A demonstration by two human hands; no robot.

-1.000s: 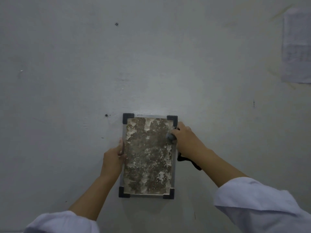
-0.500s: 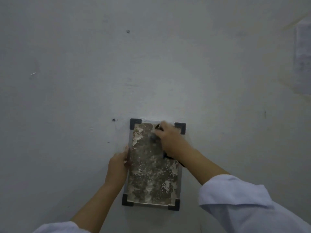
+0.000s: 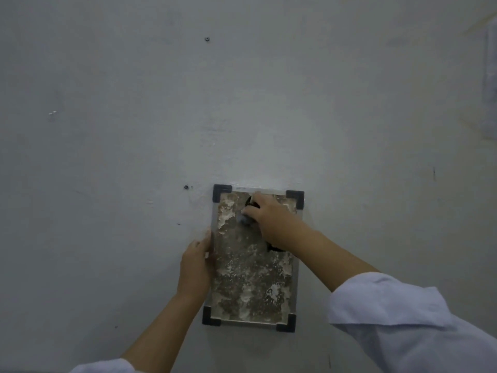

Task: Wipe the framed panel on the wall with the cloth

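**Both hands on the panel, cloth up near the top edge**

Your right hand was planted on the upper part of the framed panel, fingers curled round a bunched-up dark cloth and pressing it flat against the mottled brown-and-white surface. Only bits of the cloth showed: a greyish lump poking out on the left of your fingers, a dark bit above them near the top rail, and another dark scrap under your wrist. It was sitting a little left of the panel's middle line, just below the top edge.

Your left hand was on the panel's left edge, about halfway down, thumb side up against the metal rail and fingers wrapped at the side of the frame, so it was gripping the frame there. How far the fingers went behind the frame, can't tell.

That panel hung on the wall, low and a bit right of centre, with black plastic corner caps on all four corners and a thin silver rim. It looked tilted slightly, top leaning right.

Other stuff: white sleeves on both your arms, a small screw in the wall just left of the panel's top corner, another one higher up, and a pale sheet of paper on the far right edge.
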